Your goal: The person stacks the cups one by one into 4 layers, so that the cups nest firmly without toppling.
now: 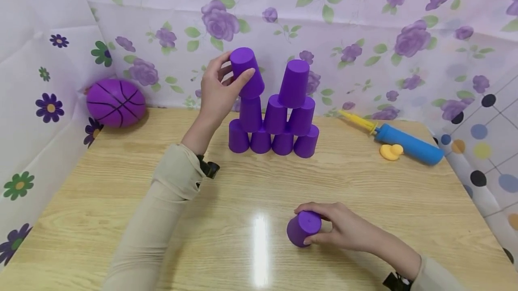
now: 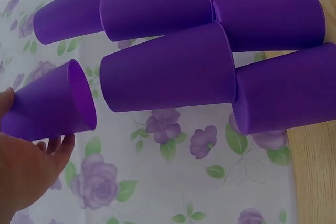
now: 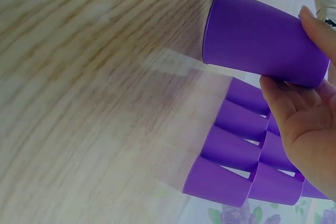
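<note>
Upside-down purple cups stand stacked on the table: a bottom row of several (image 1: 282, 144), a second row of three (image 1: 276, 115), and one upper cup (image 1: 294, 84) on the right. My left hand (image 1: 218, 88) grips another purple cup (image 1: 247, 73), mouth down, above the second row's left cup (image 2: 168, 69); a small gap between them shows in the left wrist view. Nearer the front, my right hand (image 1: 344, 228) holds a purple cup (image 3: 257, 40) by its base end between thumb and fingers, mouth toward the table. Whether its rim touches the table I cannot tell.
A purple ball (image 1: 116, 103) with black lines sits at the back left corner. On the right lie a blue pump (image 1: 408, 144) with a yellow end and a small yellow duck (image 1: 391, 152). Flowered sheeting (image 1: 259, 25) hangs behind the wooden table (image 1: 101, 196).
</note>
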The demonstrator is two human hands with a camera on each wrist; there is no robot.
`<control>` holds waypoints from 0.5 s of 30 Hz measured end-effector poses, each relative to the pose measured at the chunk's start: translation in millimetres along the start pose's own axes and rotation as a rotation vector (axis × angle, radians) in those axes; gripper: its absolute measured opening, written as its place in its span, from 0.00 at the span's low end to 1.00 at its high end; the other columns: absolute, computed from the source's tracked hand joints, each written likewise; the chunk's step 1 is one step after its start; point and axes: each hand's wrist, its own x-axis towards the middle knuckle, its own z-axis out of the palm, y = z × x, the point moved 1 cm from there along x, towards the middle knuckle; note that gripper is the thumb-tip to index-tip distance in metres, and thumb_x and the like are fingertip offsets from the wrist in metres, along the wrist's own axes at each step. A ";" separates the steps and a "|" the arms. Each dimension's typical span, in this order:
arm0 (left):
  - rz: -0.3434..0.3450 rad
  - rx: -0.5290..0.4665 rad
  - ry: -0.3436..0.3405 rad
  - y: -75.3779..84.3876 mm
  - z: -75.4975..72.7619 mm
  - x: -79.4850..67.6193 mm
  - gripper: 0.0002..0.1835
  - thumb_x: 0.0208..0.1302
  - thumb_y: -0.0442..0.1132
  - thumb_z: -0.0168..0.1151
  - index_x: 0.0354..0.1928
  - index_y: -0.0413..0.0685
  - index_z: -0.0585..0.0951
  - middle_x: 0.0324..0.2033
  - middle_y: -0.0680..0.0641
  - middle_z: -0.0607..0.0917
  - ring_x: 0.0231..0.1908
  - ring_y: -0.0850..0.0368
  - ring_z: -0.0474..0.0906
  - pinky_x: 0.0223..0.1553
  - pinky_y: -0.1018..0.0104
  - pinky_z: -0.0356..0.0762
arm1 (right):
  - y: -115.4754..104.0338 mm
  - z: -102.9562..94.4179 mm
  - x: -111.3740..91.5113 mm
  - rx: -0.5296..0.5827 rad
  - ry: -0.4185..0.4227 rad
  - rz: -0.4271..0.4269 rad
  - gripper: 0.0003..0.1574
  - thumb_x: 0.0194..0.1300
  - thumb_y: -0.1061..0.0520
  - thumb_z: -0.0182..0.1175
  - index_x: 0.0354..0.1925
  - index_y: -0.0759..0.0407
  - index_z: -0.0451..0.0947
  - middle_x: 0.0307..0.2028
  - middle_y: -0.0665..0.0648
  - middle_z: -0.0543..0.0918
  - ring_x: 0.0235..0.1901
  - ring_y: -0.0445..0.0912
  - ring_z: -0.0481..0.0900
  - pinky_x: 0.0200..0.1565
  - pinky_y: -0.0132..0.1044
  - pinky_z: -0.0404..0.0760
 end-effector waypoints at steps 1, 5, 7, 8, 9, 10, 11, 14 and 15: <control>0.002 0.008 -0.021 -4.1 1.0 3.3 0.30 0.56 0.37 0.68 0.61 0.40 0.70 0.56 0.44 0.71 0.55 0.53 0.74 0.55 0.65 0.74 | -0.1 -0.4 0.2 0.000 -0.001 -0.001 0.32 0.57 0.43 0.65 0.57 0.51 0.72 0.52 0.52 0.80 0.51 0.42 0.78 0.50 0.35 0.79; 0.003 0.041 -0.109 -22.3 5.1 14.6 0.32 0.55 0.39 0.69 0.62 0.43 0.71 0.56 0.46 0.73 0.54 0.55 0.74 0.54 0.68 0.74 | -0.5 -0.7 0.2 -0.002 0.004 -0.008 0.33 0.56 0.43 0.65 0.57 0.53 0.72 0.51 0.52 0.80 0.51 0.43 0.78 0.50 0.35 0.79; 0.014 0.045 -0.130 -29.7 7.1 17.4 0.32 0.54 0.39 0.69 0.62 0.44 0.71 0.55 0.46 0.75 0.53 0.55 0.75 0.54 0.68 0.74 | -0.5 -0.3 -0.2 -0.008 0.008 -0.013 0.33 0.56 0.43 0.65 0.57 0.54 0.72 0.51 0.52 0.80 0.51 0.43 0.78 0.50 0.36 0.79; 0.018 0.046 -0.133 -32.2 7.9 17.8 0.32 0.54 0.39 0.69 0.62 0.44 0.71 0.55 0.46 0.75 0.53 0.55 0.75 0.54 0.68 0.74 | -0.4 0.0 -0.4 -0.011 0.009 -0.016 0.33 0.56 0.43 0.65 0.57 0.55 0.72 0.51 0.53 0.81 0.51 0.43 0.78 0.50 0.36 0.79; 0.023 0.047 -0.132 -34.3 8.7 17.8 0.32 0.54 0.39 0.69 0.61 0.44 0.71 0.55 0.46 0.75 0.53 0.55 0.76 0.54 0.68 0.75 | -0.3 0.3 -0.6 -0.013 0.010 -0.017 0.33 0.57 0.43 0.65 0.57 0.55 0.72 0.51 0.53 0.81 0.51 0.43 0.78 0.50 0.36 0.79; 0.031 0.048 -0.131 -35.6 9.5 17.3 0.31 0.54 0.40 0.69 0.61 0.44 0.71 0.54 0.46 0.76 0.52 0.55 0.76 0.53 0.67 0.75 | -0.1 0.6 -0.8 -0.016 0.011 -0.018 0.33 0.57 0.43 0.65 0.57 0.54 0.72 0.51 0.53 0.81 0.51 0.42 0.78 0.50 0.36 0.79; 0.035 0.044 -0.131 -36.6 10.2 16.7 0.31 0.54 0.39 0.69 0.61 0.44 0.72 0.54 0.46 0.76 0.52 0.55 0.76 0.53 0.67 0.75 | 0.0 0.7 -0.9 -0.018 0.011 -0.020 0.33 0.57 0.43 0.65 0.57 0.55 0.72 0.51 0.53 0.81 0.51 0.42 0.78 0.50 0.36 0.79; 0.040 0.047 -0.139 -32.3 12.6 13.0 0.31 0.54 0.39 0.69 0.61 0.43 0.72 0.54 0.45 0.76 0.52 0.55 0.76 0.53 0.68 0.75 | 0.5 0.8 -1.0 -0.021 0.012 -0.020 0.33 0.57 0.43 0.64 0.58 0.55 0.72 0.51 0.53 0.81 0.51 0.42 0.78 0.50 0.37 0.79; 0.045 0.049 -0.142 -31.9 13.4 12.5 0.31 0.54 0.40 0.69 0.61 0.44 0.72 0.54 0.45 0.76 0.52 0.55 0.76 0.53 0.68 0.75 | 0.7 0.6 -1.0 -0.024 0.013 -0.019 0.33 0.57 0.43 0.64 0.58 0.54 0.72 0.51 0.52 0.81 0.51 0.42 0.78 0.50 0.37 0.79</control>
